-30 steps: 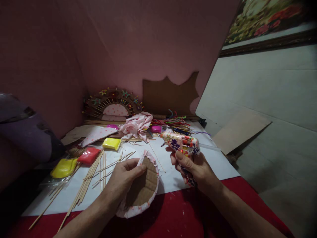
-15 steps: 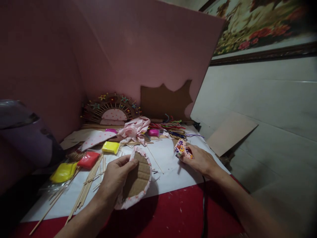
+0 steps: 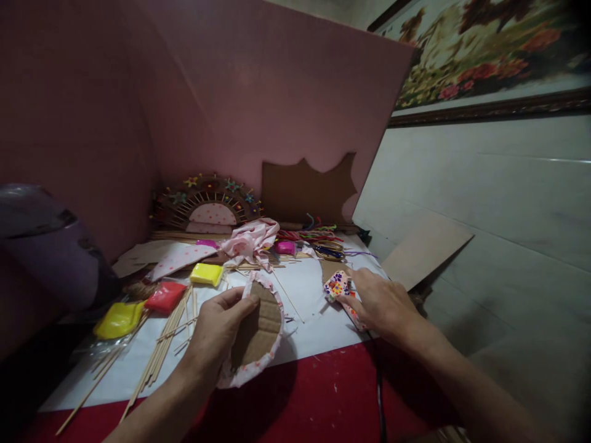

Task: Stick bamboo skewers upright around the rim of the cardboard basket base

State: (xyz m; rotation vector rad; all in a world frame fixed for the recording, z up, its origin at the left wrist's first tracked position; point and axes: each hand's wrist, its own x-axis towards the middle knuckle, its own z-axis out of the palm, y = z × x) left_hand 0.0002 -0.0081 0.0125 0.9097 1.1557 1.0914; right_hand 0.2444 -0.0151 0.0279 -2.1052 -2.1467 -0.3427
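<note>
My left hand [image 3: 217,323] pinches the near-left edge of a cardboard disc [image 3: 258,329], thumb on its bare brown face. Pink-dotted white cloth is folded round the disc's rim, and the disc is tilted above the table. On the right, my right hand [image 3: 385,304] has its thumb and fingers on the back of a floral-patterned glue gun [image 3: 338,286]. The gun's handle slants down toward me under the hand, and a black cord [image 3: 379,381] runs from there over the red cloth. Part of a brown cardboard piece [image 3: 330,268] shows behind the gun.
Bamboo sticks [image 3: 161,347], yellow clay packets [image 3: 206,274] and a red packet [image 3: 166,297] lie at left. Behind are crumpled pink cloth [image 3: 252,239], scissors [image 3: 329,252] and a decorated half-round fan piece [image 3: 210,200]. A cut cardboard sheet [image 3: 307,191] leans on the pink board.
My right hand has turned, and the glue gun has swung so its handle now shows beneath the hand. The left hand and disc have barely moved.
</note>
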